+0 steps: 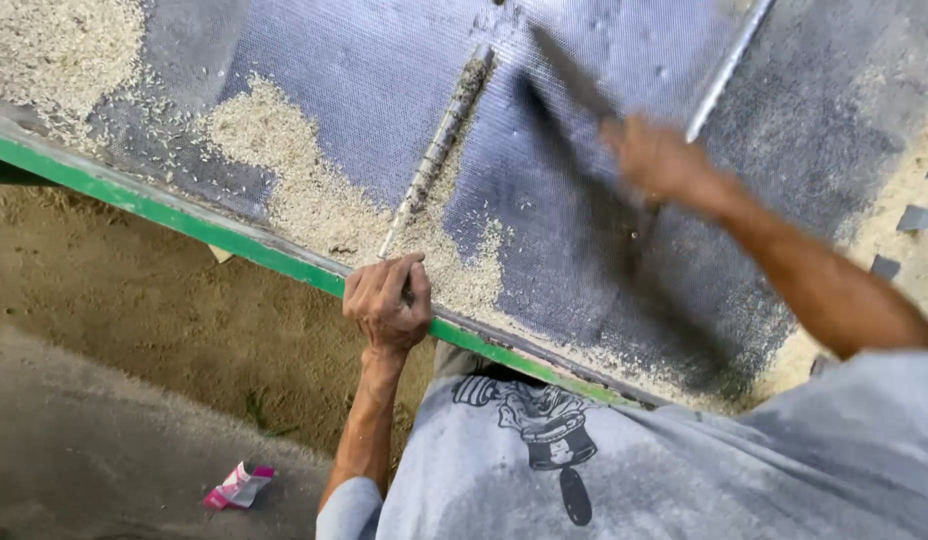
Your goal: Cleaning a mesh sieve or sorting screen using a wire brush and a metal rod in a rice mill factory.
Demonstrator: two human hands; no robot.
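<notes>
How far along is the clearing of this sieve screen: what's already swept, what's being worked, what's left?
Done: the upper mesh screen looks mostly bare. In hand: the right hand holds a blurred dark tool over the mesh, while the left hand grips the green frame edge. Left: pale husk piles lie along the lower edge, more at the upper-left corner.

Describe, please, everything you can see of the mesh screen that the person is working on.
The mesh screen is a large, tilted sheet of fine grey metal mesh with a green front rim and slim metal ribs. Pale husk-like grains lie heaped on it. The left hand grips the rim; the right hand holds a blurred dark tool over it.
</notes>
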